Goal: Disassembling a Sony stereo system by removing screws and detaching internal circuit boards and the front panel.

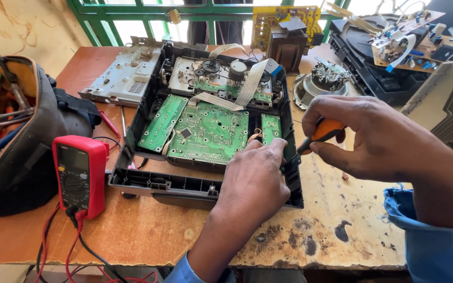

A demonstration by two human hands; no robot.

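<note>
The right hand's (381,139) grip is closed around the orange handle of a screwdriver (321,133), whose dark shaft slants down to the right-hand wall of an opened electronic device (205,131). The left hand (255,181) rests on the device's near right corner, fingers curled loosely together over the black plastic frame, clamped on nothing that can be seen.

The device sits in the middle of the worn, stained wooden worktop (310,236). Its cover is off: a black plastic chassis holds several green circuit boards (208,133) side by side, with pale flat ribbon cables (250,84) running up to a grey metal mechanism at the back.

Left of it, near the front edge, stands a red digital multimeter (79,175) with red and black leads trailing off the worktop. Beside that lies a dark tool bag (22,152) with tool handles showing. Farther back lies a grey metal cover plate (124,76), and beyond the device a yellow circuit board (284,31) with a transformer, a round motor assembly (323,84) and more dismantled electronics (394,50) under a green window frame (148,8).
</note>
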